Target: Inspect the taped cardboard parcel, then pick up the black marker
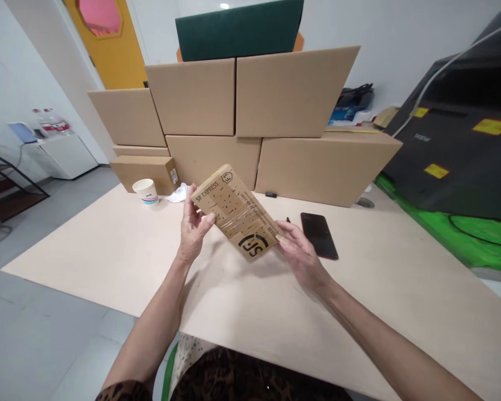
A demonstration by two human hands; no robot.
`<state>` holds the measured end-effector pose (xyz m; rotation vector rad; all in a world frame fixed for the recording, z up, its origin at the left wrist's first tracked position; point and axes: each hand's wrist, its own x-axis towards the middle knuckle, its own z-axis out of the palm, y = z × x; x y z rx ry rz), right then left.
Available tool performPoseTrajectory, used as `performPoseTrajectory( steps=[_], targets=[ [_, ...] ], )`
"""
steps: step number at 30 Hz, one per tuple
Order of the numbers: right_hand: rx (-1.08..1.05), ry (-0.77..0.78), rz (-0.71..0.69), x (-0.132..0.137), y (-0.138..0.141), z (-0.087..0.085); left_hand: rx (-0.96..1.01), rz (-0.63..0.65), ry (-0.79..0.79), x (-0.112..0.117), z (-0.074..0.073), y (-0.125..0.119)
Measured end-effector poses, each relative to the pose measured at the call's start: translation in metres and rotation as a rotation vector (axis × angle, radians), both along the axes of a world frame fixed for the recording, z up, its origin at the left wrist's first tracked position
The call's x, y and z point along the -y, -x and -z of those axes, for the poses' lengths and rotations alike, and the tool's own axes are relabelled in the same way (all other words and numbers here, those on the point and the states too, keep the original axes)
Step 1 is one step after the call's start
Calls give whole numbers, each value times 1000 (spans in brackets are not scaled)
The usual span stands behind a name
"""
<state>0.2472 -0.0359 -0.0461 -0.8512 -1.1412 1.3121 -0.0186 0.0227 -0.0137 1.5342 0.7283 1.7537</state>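
Observation:
A small flat cardboard parcel (236, 211) printed "SF EXPRESS" and sealed with clear tape is held tilted above the pale wooden table (121, 250). My left hand (193, 228) grips its upper left end, thumb on the front face. My right hand (299, 253) holds its lower right end with the fingertips pressed to the edge. Both hands are closed on the parcel.
A black phone (319, 235) lies just right of my right hand. A paper cup (146, 191) and crumpled white tissue (178, 193) sit at the back left. Stacked cardboard boxes (242, 128) wall off the table's far side. A black machine (463, 133) stands at right.

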Motion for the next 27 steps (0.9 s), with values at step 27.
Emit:
performPoseTrajectory(
  steps=[27],
  targets=[
    [46,50,-376,6,26,25,-895,-467,-320,12,38,-46]
  ],
)
